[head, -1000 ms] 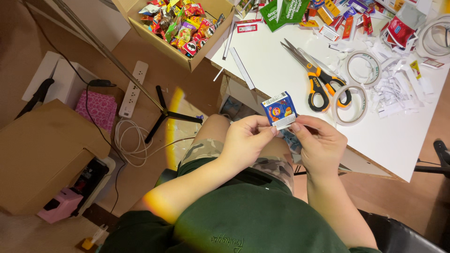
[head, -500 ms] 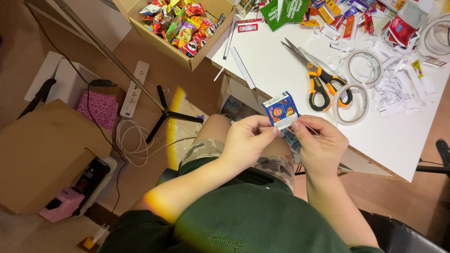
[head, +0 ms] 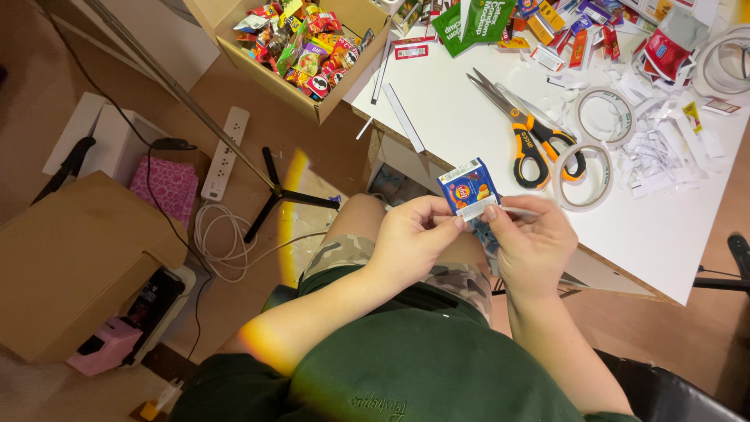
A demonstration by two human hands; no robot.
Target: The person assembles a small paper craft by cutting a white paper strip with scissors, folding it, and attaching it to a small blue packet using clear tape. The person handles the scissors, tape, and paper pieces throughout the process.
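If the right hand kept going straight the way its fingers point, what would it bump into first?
The right hand points up-left at the blue packet it already pinches with the left hand. Past that, probably the table edge, though depth is unclear.

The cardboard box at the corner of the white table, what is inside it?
The cardboard box is open and filled with many small colourful snack packets, piled loosely. What lies under the top layer, and the bottom of the box, is covered and cannot be seen.
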